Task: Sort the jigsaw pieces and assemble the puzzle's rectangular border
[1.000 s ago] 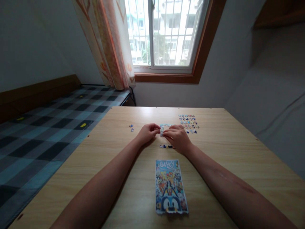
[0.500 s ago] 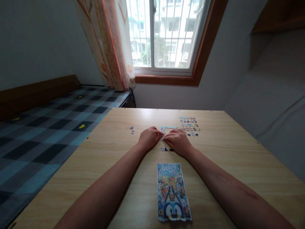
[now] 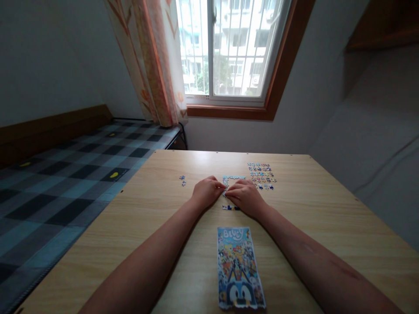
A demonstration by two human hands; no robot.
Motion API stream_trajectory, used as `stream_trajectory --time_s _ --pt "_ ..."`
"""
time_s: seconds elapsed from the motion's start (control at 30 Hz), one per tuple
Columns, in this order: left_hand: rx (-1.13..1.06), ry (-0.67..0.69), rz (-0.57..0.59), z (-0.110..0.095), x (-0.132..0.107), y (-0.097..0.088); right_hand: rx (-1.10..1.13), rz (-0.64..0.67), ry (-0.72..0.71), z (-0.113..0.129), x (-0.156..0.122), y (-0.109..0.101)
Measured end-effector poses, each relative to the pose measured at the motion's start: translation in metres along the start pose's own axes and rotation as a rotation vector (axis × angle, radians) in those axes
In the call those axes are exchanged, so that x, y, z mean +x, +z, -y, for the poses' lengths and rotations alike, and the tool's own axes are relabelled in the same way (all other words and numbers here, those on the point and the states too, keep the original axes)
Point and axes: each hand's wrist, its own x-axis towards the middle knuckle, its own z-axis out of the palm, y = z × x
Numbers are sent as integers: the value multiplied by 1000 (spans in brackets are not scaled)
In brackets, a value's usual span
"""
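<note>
Both my hands meet at the left side of a partly joined jigsaw puzzle frame (image 3: 234,177) on the table. My left hand (image 3: 208,191) has its thumb and fingers pinched at the frame's left edge. My right hand (image 3: 245,195) reaches in from the right, fingers bent and closed at the same edge, covering much of the puzzle. The jigsaw pieces under the fingertips are small and mostly hidden. A short joined strip of dark blue and white puzzle pieces (image 3: 229,208) lies just nearer to me. Rows of loose puzzle pieces (image 3: 261,173) sit right of the frame.
Two or so loose pieces (image 3: 183,180) lie on the left of the wooden table (image 3: 157,174). A picture sheet marked "Bluey" (image 3: 240,270) lies between my forearms. A bed with a checked cover (image 3: 81,183) stands at the left, with a curtained window (image 3: 240,48) beyond.
The whole view has shifted slightly down in the picture. Both hands keep nearly the same place and pose at the puzzle's left edge.
</note>
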Motion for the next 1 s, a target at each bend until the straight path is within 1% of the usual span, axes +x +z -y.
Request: stream_trajectory --time_s 0.43,1.0 --pt "10 9 5 0 0 -1 49 9 -5 0 0 0" --pt "-4 8 0 1 0 0 -12 20 10 6 0 0"
